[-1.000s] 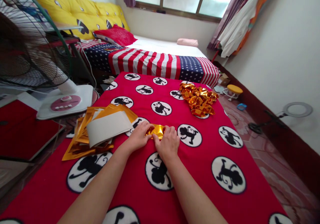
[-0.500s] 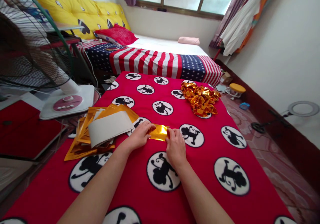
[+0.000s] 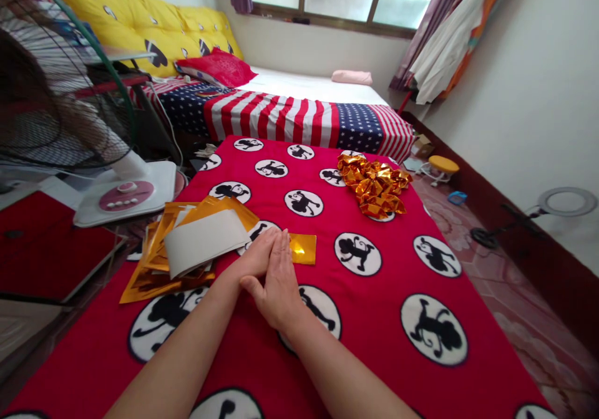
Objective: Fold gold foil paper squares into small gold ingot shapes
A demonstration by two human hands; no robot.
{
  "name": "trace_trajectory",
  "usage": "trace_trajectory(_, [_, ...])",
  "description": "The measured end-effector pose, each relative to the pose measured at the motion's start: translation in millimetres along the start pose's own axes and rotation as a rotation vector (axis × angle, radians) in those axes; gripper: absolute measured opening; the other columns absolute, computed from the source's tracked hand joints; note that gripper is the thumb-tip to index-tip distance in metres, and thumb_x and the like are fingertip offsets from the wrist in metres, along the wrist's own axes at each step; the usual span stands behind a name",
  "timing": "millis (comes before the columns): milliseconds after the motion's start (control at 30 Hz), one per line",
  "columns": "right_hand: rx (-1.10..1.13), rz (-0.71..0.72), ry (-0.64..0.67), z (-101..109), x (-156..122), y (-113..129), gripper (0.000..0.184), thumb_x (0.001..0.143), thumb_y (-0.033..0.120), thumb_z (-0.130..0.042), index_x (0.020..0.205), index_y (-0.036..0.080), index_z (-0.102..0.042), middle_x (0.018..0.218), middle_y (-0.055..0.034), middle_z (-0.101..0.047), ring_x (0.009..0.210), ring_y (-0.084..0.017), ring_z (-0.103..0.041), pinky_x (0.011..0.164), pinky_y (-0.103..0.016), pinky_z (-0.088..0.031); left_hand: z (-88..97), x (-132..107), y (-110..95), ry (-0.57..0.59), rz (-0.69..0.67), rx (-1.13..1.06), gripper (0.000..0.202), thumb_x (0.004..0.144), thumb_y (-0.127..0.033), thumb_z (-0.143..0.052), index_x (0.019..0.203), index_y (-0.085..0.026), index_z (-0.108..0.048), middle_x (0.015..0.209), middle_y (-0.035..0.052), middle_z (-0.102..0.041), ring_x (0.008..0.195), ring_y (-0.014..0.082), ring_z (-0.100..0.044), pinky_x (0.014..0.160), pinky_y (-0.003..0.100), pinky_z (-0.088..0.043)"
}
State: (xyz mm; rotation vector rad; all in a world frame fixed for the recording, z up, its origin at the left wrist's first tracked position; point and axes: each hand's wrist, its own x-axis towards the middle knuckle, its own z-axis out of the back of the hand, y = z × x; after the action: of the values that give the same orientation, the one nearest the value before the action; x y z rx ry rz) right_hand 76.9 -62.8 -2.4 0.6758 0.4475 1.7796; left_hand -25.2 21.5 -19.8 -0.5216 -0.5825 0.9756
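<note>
We locate the small, flat rectangle of shiny gold foil (image 3: 303, 249) on the red cloth with round black-and-white monkey prints (image 3: 369, 325), just beyond and to the right of both hands. Its right end is exposed; its left end is hidden by the fingers. The long axis appears to run left to right, though we cannot confirm the full length.

We note that our right hand (image 3: 278, 285) is the nearer to the exposed part: its fingers are straight and together, laid alongside our left hand (image 3: 258, 252), with the thumb spread toward the left wrist. The left fingertips are mostly covered; we cannot tell whether they press on the foil.

Left of the hands lies the loose stack of gold foil sheets and grey-white paper (image 3: 206, 242); well apart, at the far right, lies the crumpled heap of orange-gold foil (image 3: 374, 188).
</note>
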Motion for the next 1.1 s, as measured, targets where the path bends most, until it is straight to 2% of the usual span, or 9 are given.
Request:
trace_trajectory(133, [-0.089, -0.025, 0.075, 3, -2, -15, 0.110, 0.083, 0.075, -0.043, 0.151, -0.004, -0.008, 0.158, -0.0229, -0.004, 0.148, -0.030, -0.001, 0.119, -0.048, -0.017, 4.1, -2, -5, 0.036, -0.037, 0.001, 0.021, 0.080, -0.016, -0.055, 0.099, -0.014, -0.062, 0.099, 0.0112, -0.062, 0.095, 0.0242, -0.056, 0.093, 0.043, -0.046])
trace_trajectory(333, [-0.330, -0.090, 0.150, 31, -10, -47, 0.097, 0.086, 0.069, -0.040, 0.151, 0.000, -0.020, 0.159, -0.0192, -0.005, 0.148, -0.029, -0.002, 0.119, -0.048, -0.011, 11.0, -3, -19, 0.063, -0.010, -0.013, 0.035, 0.070, -0.001, -0.057, 0.102, -0.016, -0.060, 0.098, 0.0078, -0.060, 0.094, 0.0213, -0.054, 0.089, 0.039, -0.049])
trace_trajectory(533, [-0.456, -0.112, 0.163, 46, -9, -66, 0.082, 0.091, 0.059, -0.039, 0.152, 0.006, -0.022, 0.160, -0.0138, -0.005, 0.149, -0.026, -0.004, 0.118, -0.049, -0.008, 9.6, -7, -24, -0.008, 0.034, -0.061, 0.035, 0.070, 0.001, -0.056, 0.100, -0.016, -0.061, 0.100, 0.0077, -0.060, 0.095, 0.0203, -0.057, 0.089, 0.038, -0.051])
trace_trajectory(633, [-0.476, -0.104, 0.138, 45, -10, -68, 0.080, 0.091, 0.056, -0.041, 0.151, 0.006, -0.022, 0.160, -0.0143, -0.009, 0.149, -0.026, -0.007, 0.118, -0.051, -0.007, 4.1, -9, -37, -0.099, 0.054, 0.042, 0.038, 0.072, 0.001, -0.051, 0.103, -0.016, -0.063, 0.111, 0.0103, -0.060, 0.107, 0.0232, -0.056, 0.099, 0.044, -0.047])
trace_trajectory(733, [-0.487, -0.084, 0.101, 40, -11, -70, 0.077, 0.091, 0.051, -0.044, 0.151, 0.008, -0.024, 0.159, -0.0145, -0.013, 0.148, -0.027, -0.008, 0.118, -0.053, -0.007, -8.7, -9, -60, -0.113, -0.026, 0.090, 0.041, 0.082, -0.008, -0.049, 0.119, -0.020, -0.061, 0.139, 0.0103, -0.050, 0.133, 0.0260, -0.041, 0.115, 0.050, -0.030])
trace_trajectory(800, [-0.489, -0.054, 0.092, 36, -13, -72, 0.071, 0.091, 0.044, -0.045, 0.152, 0.014, -0.024, 0.159, -0.0120, -0.016, 0.148, -0.028, -0.010, 0.118, -0.054, -0.006, -20.2, -6, -74, 0.035, -0.130, 0.036, 0.049, 0.090, -0.024, -0.049, 0.139, -0.022, -0.046, 0.154, 0.0103, -0.033, 0.143, 0.0261, -0.028, 0.118, 0.051, -0.024])
trace_trajectory(867, [-0.493, -0.041, 0.096, 33, -13, -74, 0.066, 0.091, 0.037, -0.046, 0.152, 0.021, -0.026, 0.159, -0.0093, -0.020, 0.148, -0.028, -0.013, 0.117, -0.056, -0.005, -31.1, -2, -81, 0.158, -0.173, 0.029, 0.056, 0.094, -0.038, -0.044, 0.148, -0.023, -0.033, 0.160, 0.0106, -0.020, 0.148, 0.0262, -0.015, 0.118, 0.051, -0.023])
trace_trajectory(967, [-0.503, -0.066, 0.108, 30, -12, -73, 0.065, 0.090, 0.033, -0.048, 0.151, 0.024, -0.028, 0.159, -0.0087, -0.020, 0.148, -0.028, -0.013, 0.117, -0.058, -0.004, -40.7, 3, -80, 0.214, -0.158, 0.078, 0.063, 0.096, -0.048, -0.036, 0.152, -0.021, -0.025, 0.161, 0.0109, -0.014, 0.150, 0.0248, -0.007, 0.120, 0.050, -0.017])
trace_trajectory(1100, [-0.494, -0.082, 0.118, 35, -10, -70, 0.068, 0.090, 0.039, -0.048, 0.152, 0.024, -0.026, 0.160, -0.0068, -0.013, 0.148, -0.028, -0.010, 0.117, -0.057, -0.005, -40.0, 3, -71, 0.198, -0.136, 0.136, 0.068, 0.096, -0.055, -0.031, 0.153, -0.019, -0.021, 0.162, 0.0104, -0.010, 0.150, 0.0229, -0.006, 0.121, 0.047, -0.016])
